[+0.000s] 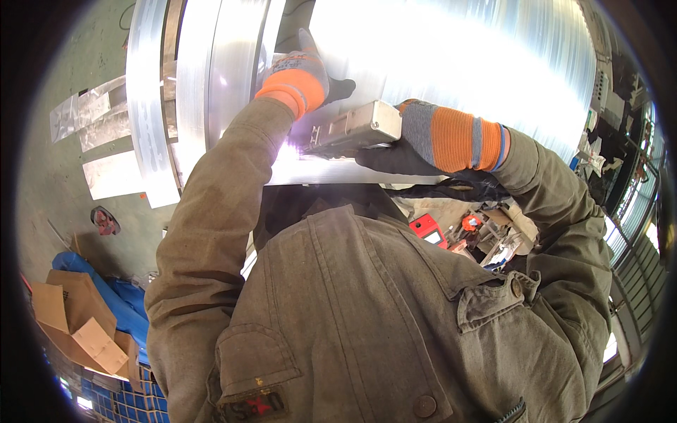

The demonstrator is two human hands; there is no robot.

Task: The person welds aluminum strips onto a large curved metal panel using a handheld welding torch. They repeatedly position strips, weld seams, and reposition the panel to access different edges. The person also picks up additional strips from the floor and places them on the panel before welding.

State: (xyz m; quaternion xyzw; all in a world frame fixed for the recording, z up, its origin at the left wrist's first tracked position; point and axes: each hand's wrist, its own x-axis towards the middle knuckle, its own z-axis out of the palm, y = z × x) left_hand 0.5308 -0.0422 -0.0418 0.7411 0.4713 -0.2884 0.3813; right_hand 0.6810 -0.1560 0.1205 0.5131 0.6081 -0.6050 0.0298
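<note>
My left hand point(297, 76), in an orange and grey glove, is over the shiny metal surface. Its index finger points away from me and its thumb is spread to the right; the other fingers are partly hidden. To the right, my right hand point(441, 137), in a matching glove, is closed around a short rectangular metal block point(360, 127) with a pale, squared end. Its fingers are partly out of sight under and behind the block. The block lies over the near edge of the bright metal work point(310, 171). Glare washes out much of the large metal sheet point(486, 56) beyond.
Long metal strips point(151, 99) run away from me on the left. An open cardboard box point(84, 324) lies by blue material point(130, 310) at lower left. A red device with a screen point(428, 230) sits among clutter at right. Railings point(642, 275) stand at far right.
</note>
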